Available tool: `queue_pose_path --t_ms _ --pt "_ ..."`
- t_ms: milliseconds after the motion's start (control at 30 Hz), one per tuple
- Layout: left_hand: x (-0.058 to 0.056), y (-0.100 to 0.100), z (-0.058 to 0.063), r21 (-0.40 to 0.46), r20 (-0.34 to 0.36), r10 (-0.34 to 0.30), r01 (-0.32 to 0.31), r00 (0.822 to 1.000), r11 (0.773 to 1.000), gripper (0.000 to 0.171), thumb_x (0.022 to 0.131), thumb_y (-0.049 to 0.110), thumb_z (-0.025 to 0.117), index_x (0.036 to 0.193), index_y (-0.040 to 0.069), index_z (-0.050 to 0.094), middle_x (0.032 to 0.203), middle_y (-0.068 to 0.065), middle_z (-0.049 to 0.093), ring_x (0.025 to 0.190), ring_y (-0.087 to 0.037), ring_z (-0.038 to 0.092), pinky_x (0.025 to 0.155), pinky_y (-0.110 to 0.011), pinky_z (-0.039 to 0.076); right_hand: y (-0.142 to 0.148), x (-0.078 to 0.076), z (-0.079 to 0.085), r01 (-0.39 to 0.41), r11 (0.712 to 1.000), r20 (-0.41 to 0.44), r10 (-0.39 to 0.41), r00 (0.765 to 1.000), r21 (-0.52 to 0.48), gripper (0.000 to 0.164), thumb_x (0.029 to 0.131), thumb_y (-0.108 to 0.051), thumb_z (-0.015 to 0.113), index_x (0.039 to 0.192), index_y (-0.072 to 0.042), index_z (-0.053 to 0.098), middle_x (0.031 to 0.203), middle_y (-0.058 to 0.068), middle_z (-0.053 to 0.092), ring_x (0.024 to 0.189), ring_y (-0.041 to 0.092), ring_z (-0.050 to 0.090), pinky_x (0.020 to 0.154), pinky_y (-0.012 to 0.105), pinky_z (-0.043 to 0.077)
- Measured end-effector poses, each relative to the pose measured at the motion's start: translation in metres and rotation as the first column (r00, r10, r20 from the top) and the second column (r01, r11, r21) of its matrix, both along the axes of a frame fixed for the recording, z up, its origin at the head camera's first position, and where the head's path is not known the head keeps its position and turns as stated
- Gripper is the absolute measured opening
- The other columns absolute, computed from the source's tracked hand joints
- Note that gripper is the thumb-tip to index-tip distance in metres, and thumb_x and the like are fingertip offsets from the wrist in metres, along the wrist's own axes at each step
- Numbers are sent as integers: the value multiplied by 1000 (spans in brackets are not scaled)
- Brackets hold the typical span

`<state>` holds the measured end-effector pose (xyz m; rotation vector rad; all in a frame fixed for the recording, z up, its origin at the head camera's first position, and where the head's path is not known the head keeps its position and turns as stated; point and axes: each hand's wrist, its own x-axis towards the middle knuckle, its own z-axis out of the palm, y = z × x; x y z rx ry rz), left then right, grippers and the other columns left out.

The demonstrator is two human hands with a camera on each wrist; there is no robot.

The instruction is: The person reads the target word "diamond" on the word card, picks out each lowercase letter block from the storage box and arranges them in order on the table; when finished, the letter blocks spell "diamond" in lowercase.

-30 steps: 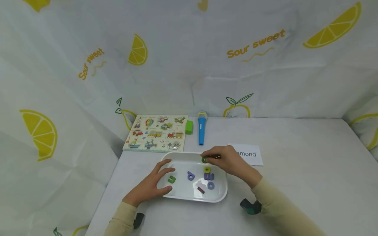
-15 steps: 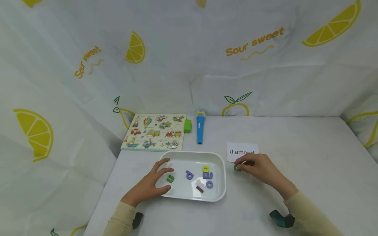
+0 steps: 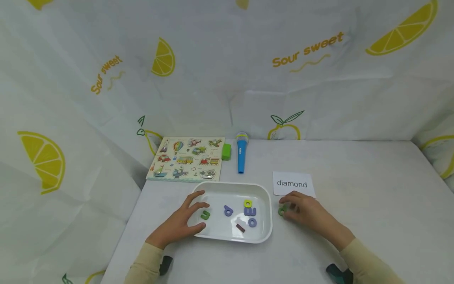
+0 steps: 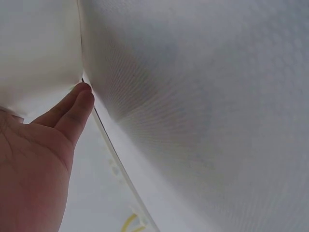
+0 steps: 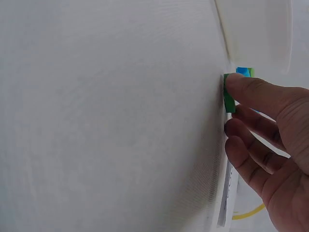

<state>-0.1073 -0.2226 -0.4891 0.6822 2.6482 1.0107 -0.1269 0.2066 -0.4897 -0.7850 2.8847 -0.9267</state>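
The right hand (image 3: 308, 210) touches a green letter (image 3: 281, 212) beside a tray (image 3: 227, 197).

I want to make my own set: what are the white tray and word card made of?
White tray: probably hard plastic, maybe enamel, and glossy, since bright reflections show inside it. Word card: likely paper or thin cardboard, matte; it lies flat with no shine.

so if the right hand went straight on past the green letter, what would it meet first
Probably the right rim of the white tray; how high the right hand sits against that rim is hard to judge.
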Motion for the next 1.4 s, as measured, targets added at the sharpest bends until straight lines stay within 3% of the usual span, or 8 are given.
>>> queue_pose_path --t_ms 500,700,833,933,1167,1400 --pt "-2 0 -2 -13 -9 6 -6 1000 1000 48 91 35 75 136 27 59 165 12 16 133 -27 46 101 -54 47 -10 0 -5 -23 1000 -36 23 999 16 36 74 -4 89 106 -11 73 100 -6 66 87 11 59 76 32 56" --pt "-3 0 -4 -30 -19 -2 2 1000 1000 48 92 36 74 137 27 59 165 11 16 134 -27 45 101 -54 47 -17 -1 11 -34 992 -91 23 996 -124 42 74 -3 89 112 -10 71 106 1 68 87 18 65 71 30 58" --pt "-3 -1 -5 -29 -14 -1 1 1000 1000 48 92 37 74 137 28 58 165 13 15 135 -27 44 101 -53 47 -37 2 29 -150 961 -170 112 979 -234 43 74 3 87 111 -11 70 108 1 68 88 20 67 70 30 59" --pt "-4 -1 -5 -19 -6 1 -1 1000 1000 48 91 35 75 136 28 59 165 14 15 137 -26 41 102 -53 46 -57 9 39 -249 937 -173 210 962 -246 41 75 4 86 109 -12 70 110 -1 66 91 20 66 72 30 59" --pt "-3 -1 -5 7 15 9 -9 1000 1000 48 91 33 75 135 26 60 164 13 18 141 -28 38 104 -55 44 -102 19 43 -306 951 14 307 952 -43 32 82 -6 84 111 -13 73 111 -3 65 92 15 65 79 26 57" --pt "-3 0 -6 -4 -2 18 -18 1000 1000 49 90 34 76 136 28 59 164 14 18 142 -29 37 103 -56 44 -134 13 37 -344 930 147 325 934 126 29 82 -6 84 108 -12 73 101 0 65 85 11 63 77 27 56"
